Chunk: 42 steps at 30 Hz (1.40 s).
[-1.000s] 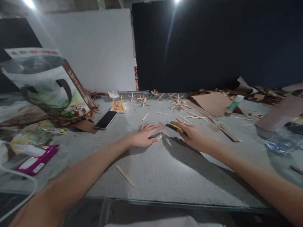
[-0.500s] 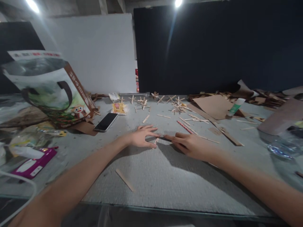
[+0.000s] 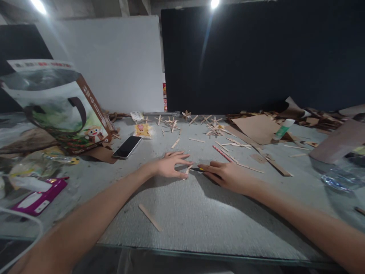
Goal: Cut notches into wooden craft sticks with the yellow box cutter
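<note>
My left hand (image 3: 173,166) rests on the grey table, thumb and forefinger set around a short wooden craft stick (image 3: 187,171) and pinning it down. From the right comes my right hand (image 3: 224,173), its fingers closed on a slim dark tool with a bit of yellow, which looks like a craft knife (image 3: 197,169). The tip of the knife reaches the craft stick between my hands; I cannot tell whether it cuts into it. Another flat craft stick (image 3: 150,217) lies closer to the table's front edge.
Loose sticks and small crossed-stick pieces (image 3: 215,129) lie at the back, near a red striped straw (image 3: 222,153). A phone (image 3: 127,147), a large printed bag (image 3: 65,114) and a purple glue-gun-like device (image 3: 40,199) are on the left. Cardboard (image 3: 256,129) and a glue stick (image 3: 284,129) lie right.
My right hand has shifted slightly and turned, so the yellow part and dark tip of the knife now show beside the stick. My left hand stays in place.
</note>
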Each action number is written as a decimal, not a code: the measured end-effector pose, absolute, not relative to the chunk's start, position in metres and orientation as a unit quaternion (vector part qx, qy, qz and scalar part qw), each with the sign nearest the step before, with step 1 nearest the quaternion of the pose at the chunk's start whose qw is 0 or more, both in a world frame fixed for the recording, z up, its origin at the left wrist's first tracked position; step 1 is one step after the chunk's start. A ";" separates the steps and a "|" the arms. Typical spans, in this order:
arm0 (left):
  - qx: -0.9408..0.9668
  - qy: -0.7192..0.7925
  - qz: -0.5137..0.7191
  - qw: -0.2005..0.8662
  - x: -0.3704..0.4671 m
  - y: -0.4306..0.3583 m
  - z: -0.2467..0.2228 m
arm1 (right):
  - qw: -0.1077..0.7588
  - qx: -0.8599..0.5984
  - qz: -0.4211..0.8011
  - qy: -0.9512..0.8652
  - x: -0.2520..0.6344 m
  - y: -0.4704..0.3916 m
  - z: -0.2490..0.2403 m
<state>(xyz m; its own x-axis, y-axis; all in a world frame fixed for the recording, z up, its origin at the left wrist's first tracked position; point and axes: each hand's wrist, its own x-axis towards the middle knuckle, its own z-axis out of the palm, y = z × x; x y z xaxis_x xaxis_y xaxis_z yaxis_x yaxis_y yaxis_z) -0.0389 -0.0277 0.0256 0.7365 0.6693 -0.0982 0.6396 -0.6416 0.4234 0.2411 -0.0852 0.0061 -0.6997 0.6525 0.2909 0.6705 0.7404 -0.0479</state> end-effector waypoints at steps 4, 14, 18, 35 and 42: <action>0.908 0.358 0.040 0.217 -0.039 -0.026 0.023 | 0.144 -0.357 -0.032 -0.922 0.240 -0.085 0.006; 0.903 0.355 0.056 0.235 -0.041 -0.024 0.021 | 0.084 -0.315 -0.092 -0.941 0.244 -0.084 0.009; 0.905 0.355 0.054 0.228 -0.042 -0.024 0.019 | 0.086 -0.310 -0.097 -0.942 0.242 -0.082 0.010; 0.907 0.357 0.042 0.220 -0.042 -0.026 0.019 | -0.067 -0.396 -0.098 -0.910 0.212 -0.084 0.051; 0.908 0.356 0.029 0.219 -0.042 -0.027 0.020 | -0.124 -0.373 -0.130 -0.910 0.196 -0.079 0.072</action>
